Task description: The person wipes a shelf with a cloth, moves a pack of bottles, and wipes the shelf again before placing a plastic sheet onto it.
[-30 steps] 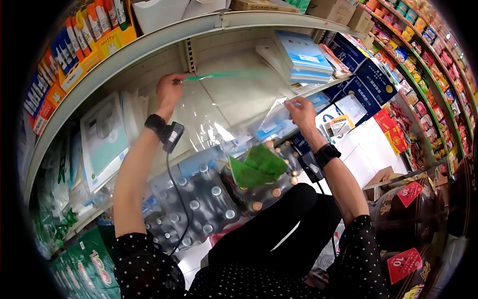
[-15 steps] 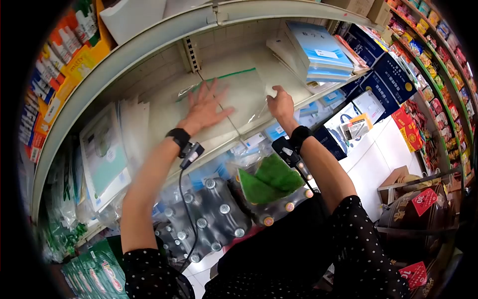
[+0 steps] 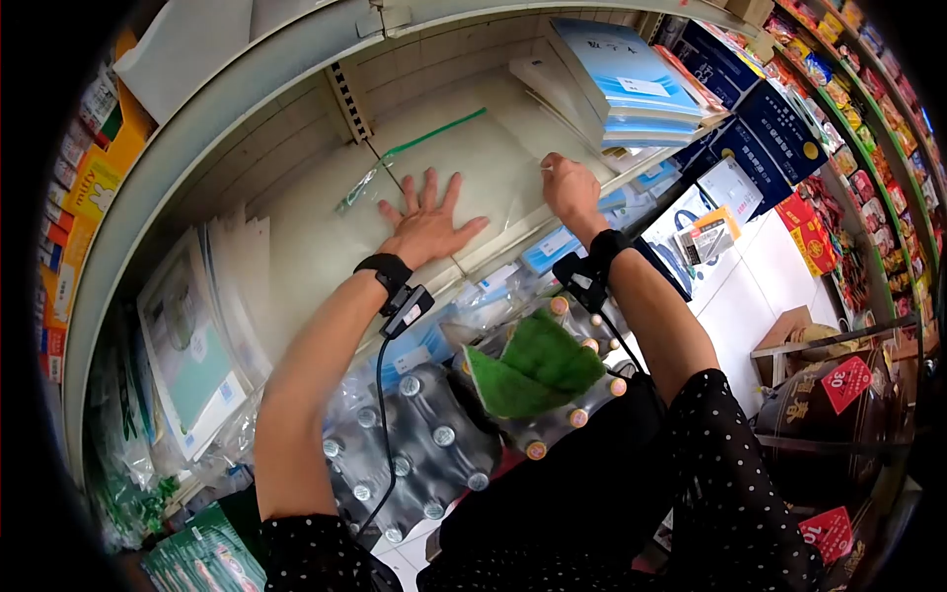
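Note:
A clear plastic bag [image 3: 464, 158] with a green strip along its far edge lies flat on the cream shelf [image 3: 296, 202]. My left hand [image 3: 429, 229] presses on the near left part of the bag, fingers spread. At the bag's right side my right hand [image 3: 572, 189] is closed, thumb and fingertips pinched together; I cannot tell what is between them. Both wrists wear black straps with small devices.
Blue-covered books [image 3: 626, 84] are stacked at the shelf's right end. Clear sleeves with papers [image 3: 192, 335] lean at the left. Below stand shrink-wrapped bottles [image 3: 424, 434] and a folded green mat [image 3: 533, 365]. Packaged goods line the right aisle.
My right hand has gone from loosely curled fingers to a closed pinch. The left hand stays spread on the bag, which looks flatter at its left end. The view has shifted slightly.

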A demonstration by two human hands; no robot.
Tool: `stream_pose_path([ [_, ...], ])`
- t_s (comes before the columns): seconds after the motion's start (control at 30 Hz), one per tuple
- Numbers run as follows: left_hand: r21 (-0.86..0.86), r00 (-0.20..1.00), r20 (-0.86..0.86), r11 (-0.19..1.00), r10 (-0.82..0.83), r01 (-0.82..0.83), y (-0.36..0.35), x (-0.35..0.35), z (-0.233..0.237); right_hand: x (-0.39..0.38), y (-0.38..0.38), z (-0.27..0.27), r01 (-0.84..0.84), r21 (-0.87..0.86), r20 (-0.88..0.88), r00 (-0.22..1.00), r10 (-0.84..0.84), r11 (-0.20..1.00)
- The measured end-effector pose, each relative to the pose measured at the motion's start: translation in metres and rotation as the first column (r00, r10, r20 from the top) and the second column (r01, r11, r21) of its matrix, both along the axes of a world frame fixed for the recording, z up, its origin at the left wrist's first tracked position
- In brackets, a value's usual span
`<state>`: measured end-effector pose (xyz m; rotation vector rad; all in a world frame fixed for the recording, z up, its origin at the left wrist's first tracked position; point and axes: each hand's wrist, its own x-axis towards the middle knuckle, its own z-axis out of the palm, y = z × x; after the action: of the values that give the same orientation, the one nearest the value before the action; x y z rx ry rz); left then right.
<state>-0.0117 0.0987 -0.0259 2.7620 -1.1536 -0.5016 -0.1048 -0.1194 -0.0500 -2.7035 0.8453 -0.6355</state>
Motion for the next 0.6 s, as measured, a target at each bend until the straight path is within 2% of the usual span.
stream_pose_path([
  [0.13, 0.058, 0.999, -0.029, 0.998, -0.034, 0.036, -0.015, 0.006, 0.007, 0.002, -0.011, 0.007, 0.041, 0.017, -0.034, 0.999, -0.04, 0.999],
  [0.23, 0.105, 0.999, -0.038, 0.994, -0.025, 0.029, -0.028, 0.005, 0.009, -0.003, -0.017, 0.008, 0.04, -0.095, 0.009, 0.999, -0.039, 0.995],
  [0.33, 0.134, 0.999, -0.042, 0.991, -0.015, 0.021, -0.032, 0.003, 0.014, -0.011, -0.006, 0.013, -0.031, -0.34, 0.404, 0.898, 0.176, 0.94],
  [0.43, 0.174, 1.0, -0.005, 0.984, -0.027, 0.028, -0.034, 0.003, 0.01, -0.013, 0.009, 0.009, -0.377, -0.163, 0.221, 0.887, 0.406, 0.912],
  [0.53, 0.166, 0.999, 0.022, 0.986, -0.031, 0.027, -0.033, 0.002, 0.01, -0.013, 0.027, -0.003, -0.488, -0.218, 0.063, 0.857, 0.512, 0.845],
  [0.6, 0.144, 0.999, 0.015, 0.989, -0.047, 0.044, -0.031, 0.003, 0.01, -0.012, 0.027, -0.012, -0.423, -0.113, -0.026, 0.906, 0.422, 0.899],
])
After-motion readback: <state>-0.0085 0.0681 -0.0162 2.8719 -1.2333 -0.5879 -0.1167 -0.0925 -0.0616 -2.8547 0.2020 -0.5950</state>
